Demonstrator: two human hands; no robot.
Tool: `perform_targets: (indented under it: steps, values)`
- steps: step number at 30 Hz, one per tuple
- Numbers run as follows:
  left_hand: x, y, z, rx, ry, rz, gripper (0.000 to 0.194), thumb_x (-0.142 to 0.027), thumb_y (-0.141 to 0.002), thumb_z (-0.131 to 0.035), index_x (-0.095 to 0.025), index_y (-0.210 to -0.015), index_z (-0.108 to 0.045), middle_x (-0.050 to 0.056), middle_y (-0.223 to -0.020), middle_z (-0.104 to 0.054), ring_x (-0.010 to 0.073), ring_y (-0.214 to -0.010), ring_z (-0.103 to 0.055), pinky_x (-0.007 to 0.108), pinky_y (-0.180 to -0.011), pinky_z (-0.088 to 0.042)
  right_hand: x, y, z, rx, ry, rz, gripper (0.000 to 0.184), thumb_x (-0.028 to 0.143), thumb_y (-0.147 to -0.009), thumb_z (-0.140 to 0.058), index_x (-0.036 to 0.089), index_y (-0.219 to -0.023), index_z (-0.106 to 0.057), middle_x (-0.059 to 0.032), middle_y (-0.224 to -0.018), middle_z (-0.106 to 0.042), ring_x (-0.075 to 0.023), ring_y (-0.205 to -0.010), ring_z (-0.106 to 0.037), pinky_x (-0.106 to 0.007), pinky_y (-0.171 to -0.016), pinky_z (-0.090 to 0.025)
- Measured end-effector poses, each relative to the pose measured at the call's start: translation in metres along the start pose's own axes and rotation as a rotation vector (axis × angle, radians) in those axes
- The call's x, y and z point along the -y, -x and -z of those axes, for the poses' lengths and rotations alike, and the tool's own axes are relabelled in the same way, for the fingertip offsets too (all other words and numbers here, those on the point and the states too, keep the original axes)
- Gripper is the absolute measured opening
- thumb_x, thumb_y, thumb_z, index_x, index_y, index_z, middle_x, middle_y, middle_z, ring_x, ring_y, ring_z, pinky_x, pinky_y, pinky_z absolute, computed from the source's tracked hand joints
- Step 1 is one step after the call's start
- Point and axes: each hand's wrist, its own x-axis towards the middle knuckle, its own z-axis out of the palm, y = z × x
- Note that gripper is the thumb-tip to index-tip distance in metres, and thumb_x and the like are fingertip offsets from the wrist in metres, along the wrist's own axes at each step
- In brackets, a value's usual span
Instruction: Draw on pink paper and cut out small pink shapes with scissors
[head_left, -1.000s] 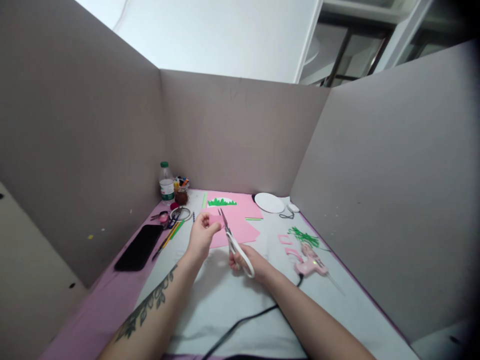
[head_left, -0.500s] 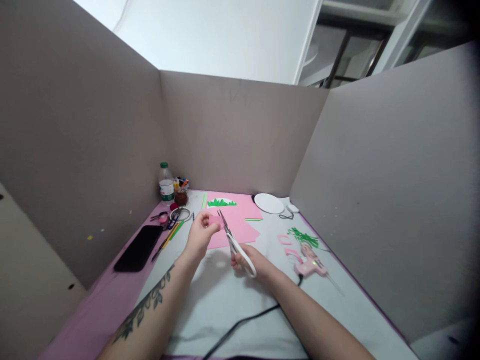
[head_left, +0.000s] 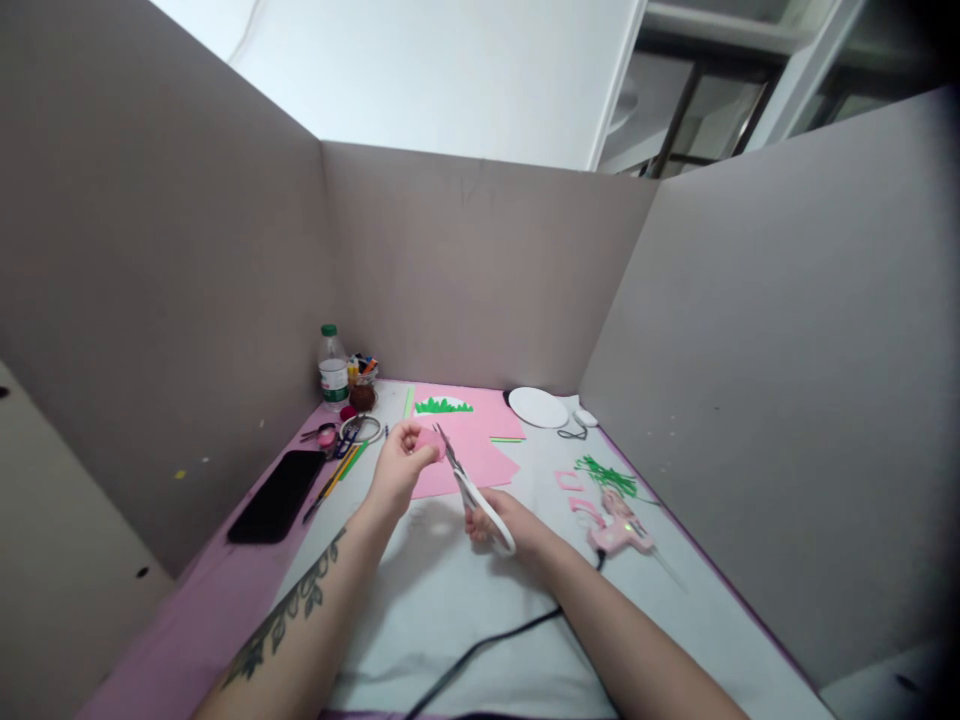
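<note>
Between the thumb and fingers of my left hand (head_left: 403, 462) is a small piece of pink paper (head_left: 429, 441). My right hand (head_left: 499, 515) grips white-handled scissors (head_left: 474, 490), fingers in the handle loops. The scissor blades point up and left, slightly parted, with their tips close to the right edge of the pink piece. Whether the blades touch it I cannot tell. Below and behind the hands lie larger pink sheets (head_left: 484, 465). On the far one rests a white shape with a green grass-like fringe (head_left: 444, 407).
A phone (head_left: 276, 497), pencils (head_left: 335, 480) and a bottle (head_left: 332, 370) stand or lie at left. At right are a pink glue gun (head_left: 621, 530) with a black cord (head_left: 495, 637), green strands (head_left: 606, 475), pink offcuts (head_left: 570, 481) and a white disc (head_left: 538, 407). Grey panels enclose the table.
The pink piece has turned slightly in my left hand. My right hand and the scissors have shifted a little to the right.
</note>
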Motion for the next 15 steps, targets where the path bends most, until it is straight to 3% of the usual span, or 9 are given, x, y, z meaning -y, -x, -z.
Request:
perform_targets:
  steps: [6,15]
  values:
    - [-0.0023,0.0,-0.0015,-0.014,-0.006,0.013,0.032,-0.012,-0.055,-0.066,-0.019,-0.08,-0.049,-0.006,-0.063,-0.056,0.0084,-0.056,-0.053,0.02,-0.057,-0.04,-0.004,-0.0004,-0.0007,0.007,-0.046,0.003,0.039,0.049,-0.068,-0.067,0.014,-0.077,-0.055,-0.002,-0.07,-0.055,-0.0095,-0.056,-0.051,-0.023,-0.053,-0.041]
    - [-0.009,0.001,-0.0007,0.001,-0.08,0.036,0.037,-0.011,-0.054,-0.066,-0.019,-0.086,-0.046,-0.008,-0.059,-0.052,0.009,-0.053,-0.052,0.021,-0.055,-0.038,-0.0026,-0.0009,-0.0008,-0.009,-0.035,-0.027,0.021,0.031,-0.067,-0.064,0.015,-0.075,-0.056,-0.0012,-0.067,-0.056,-0.0095,-0.055,-0.051,-0.022,-0.053,-0.042]
